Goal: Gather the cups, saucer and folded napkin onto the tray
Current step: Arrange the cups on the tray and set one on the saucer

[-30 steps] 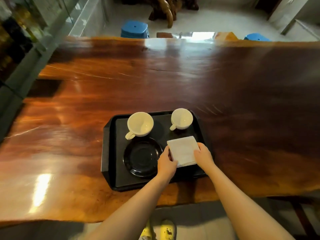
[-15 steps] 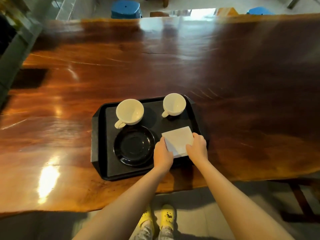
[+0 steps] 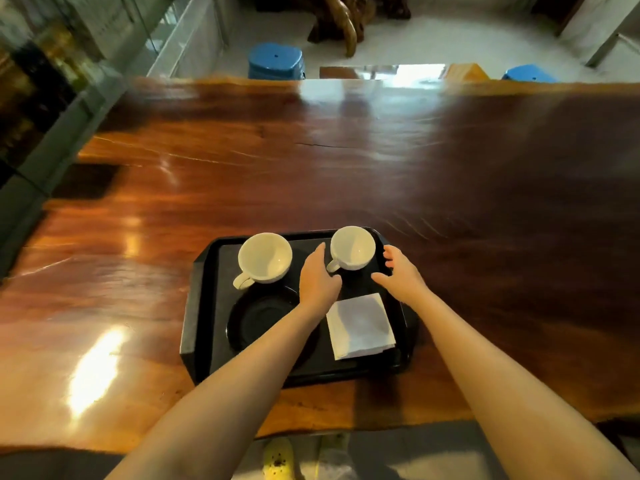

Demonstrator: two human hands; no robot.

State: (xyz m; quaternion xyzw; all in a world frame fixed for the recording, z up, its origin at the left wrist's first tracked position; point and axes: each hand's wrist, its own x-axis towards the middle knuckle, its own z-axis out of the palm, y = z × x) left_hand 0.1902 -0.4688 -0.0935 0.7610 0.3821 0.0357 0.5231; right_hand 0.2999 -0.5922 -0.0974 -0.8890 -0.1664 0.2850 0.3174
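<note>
Everything's sitting on the black plastic tray (image 3: pixel 204 306) with clipped corners: two glossy white ceramic cups, the bigger cup (image 3: pixel 265 257) far left and the smaller cup (image 3: pixel 352 248) far right, a round black saucer (image 3: pixel 259 318) near left, and a square folded white paper napkin (image 3: pixel 360 326) near right. Both hands are spread open around the smaller cup, holding nothing, left hand (image 3: pixel 317 277) right by its handle and right hand (image 3: pixel 398 270) just to its other side. The tray rests on a shiny reddish wooden slab table (image 3: pixel 346 161), with blue plastic stools (image 3: pixel 276 60) beyond it.
</note>
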